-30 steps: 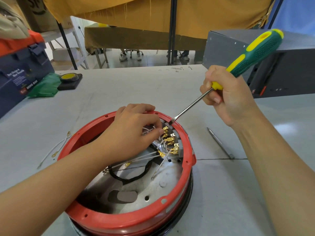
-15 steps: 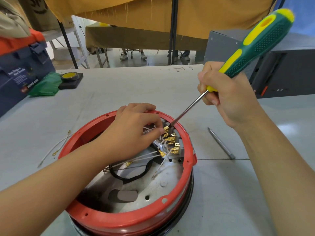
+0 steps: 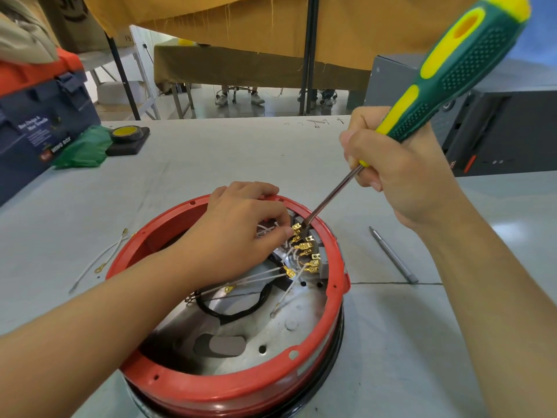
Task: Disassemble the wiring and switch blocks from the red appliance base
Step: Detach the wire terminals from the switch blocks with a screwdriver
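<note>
Two hands work at the far right inside the red base [image 3: 229,384]. Our left hand [image 3: 241,236] pinches a white wire [image 3: 265,229]. Just right of it sit the gold clips [image 3: 303,245]. Our right hand [image 3: 401,176] grips the screwdriver [image 3: 452,73], slanting down-left, tip touching the top clip.

Left hand [image 3: 238,233] covers far-left part of switch blocks [image 3: 312,251]; can't tell from here what my fingertips pinch (white wire, maybe terminal). Screwdriver [image 3: 446,76] tip buried among gold terminals, contact point unreadable. Right hand [image 3: 401,173] hides lower part of handle. Red appliance base [image 3: 229,384] cut off by bottom edge. Toolbox [image 3: 39,128] cropped at left, small print illegible.
</note>
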A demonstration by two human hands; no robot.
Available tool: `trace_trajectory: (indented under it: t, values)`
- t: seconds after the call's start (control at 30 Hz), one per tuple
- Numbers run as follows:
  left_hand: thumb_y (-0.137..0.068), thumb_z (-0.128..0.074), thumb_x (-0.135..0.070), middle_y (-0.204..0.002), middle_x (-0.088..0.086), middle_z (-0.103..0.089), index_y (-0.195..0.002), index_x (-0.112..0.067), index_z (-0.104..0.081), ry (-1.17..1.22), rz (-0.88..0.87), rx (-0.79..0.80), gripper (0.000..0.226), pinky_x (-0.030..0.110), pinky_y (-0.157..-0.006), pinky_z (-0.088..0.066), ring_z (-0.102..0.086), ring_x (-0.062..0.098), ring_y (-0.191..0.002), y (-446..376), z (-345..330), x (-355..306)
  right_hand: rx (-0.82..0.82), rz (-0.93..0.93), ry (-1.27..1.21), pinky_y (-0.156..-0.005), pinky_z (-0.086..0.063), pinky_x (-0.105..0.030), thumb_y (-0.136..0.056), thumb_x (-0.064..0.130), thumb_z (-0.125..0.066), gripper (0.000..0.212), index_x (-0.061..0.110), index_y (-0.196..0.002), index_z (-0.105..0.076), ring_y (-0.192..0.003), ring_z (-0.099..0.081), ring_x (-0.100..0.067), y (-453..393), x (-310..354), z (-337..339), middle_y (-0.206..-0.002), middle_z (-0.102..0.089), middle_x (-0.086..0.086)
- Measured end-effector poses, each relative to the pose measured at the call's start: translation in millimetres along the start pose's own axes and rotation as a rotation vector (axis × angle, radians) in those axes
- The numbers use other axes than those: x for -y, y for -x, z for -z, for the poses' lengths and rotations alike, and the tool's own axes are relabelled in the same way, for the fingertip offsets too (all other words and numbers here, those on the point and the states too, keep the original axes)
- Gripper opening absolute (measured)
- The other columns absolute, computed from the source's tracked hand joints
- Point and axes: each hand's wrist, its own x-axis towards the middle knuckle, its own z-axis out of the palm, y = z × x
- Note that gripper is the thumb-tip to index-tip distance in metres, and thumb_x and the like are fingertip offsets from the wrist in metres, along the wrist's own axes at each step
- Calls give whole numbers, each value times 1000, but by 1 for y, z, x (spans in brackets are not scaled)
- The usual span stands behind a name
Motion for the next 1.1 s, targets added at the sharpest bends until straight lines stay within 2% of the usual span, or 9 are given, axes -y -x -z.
trace_trajectory:
  t: [0.1,0.23,0.6,0.9,1.1]
  values:
    - [-88,-50,-44,-140,-7,-44,-91,-35,-64,1,5,-1,17,44,-109,-25,-34,15,-130,0,0,-1,-15,-48,-134,-42,-22,-17,-78,8,-49,34,19,-47,-42,-36,-26,-8,0,-6,5,-42,-38,12]
    - [-88,-50,-44,-140,-6,-44,-91,-35,-64,3,4,2,17,44,-109,-25,-34,14,-130,0,0,0,-41,-92,-196,-43,-23,-17,-77,8,-47,25,9,-54,-38,-34,-25,-7,-1,-13,10,-39,-37,14]
    - [-87,-48,-45,-140,-7,-44,-92,-36,-64,3,9,6,19,44,-109,-26,-33,14,-130,1,0,-1,-95,-161,-304,-43,-25,-15,-77,11,-48,22,10,-58,-36,-34,-26,-7,-1,-24,15,-40,-40,11]
    - [-88,-49,-43,-139,-6,-46,-93,-35,-65,9,3,-6,18,46,-108,-27,-36,15,-128,0,0,-1,-127,-211,-369,-41,-23,-16,-79,13,-48,24,9,-58,-37,-34,-25,-7,-1,-32,19,-38,-34,8]
    - [-88,-48,-43,-139,-8,-44,-93,-36,-64,8,12,0,18,45,-109,-27,-34,13,-128,0,1,0,-107,-205,-336,-42,-25,-16,-77,13,-51,29,17,-49,-47,-35,-27,-9,-3,-32,11,-43,-40,5]
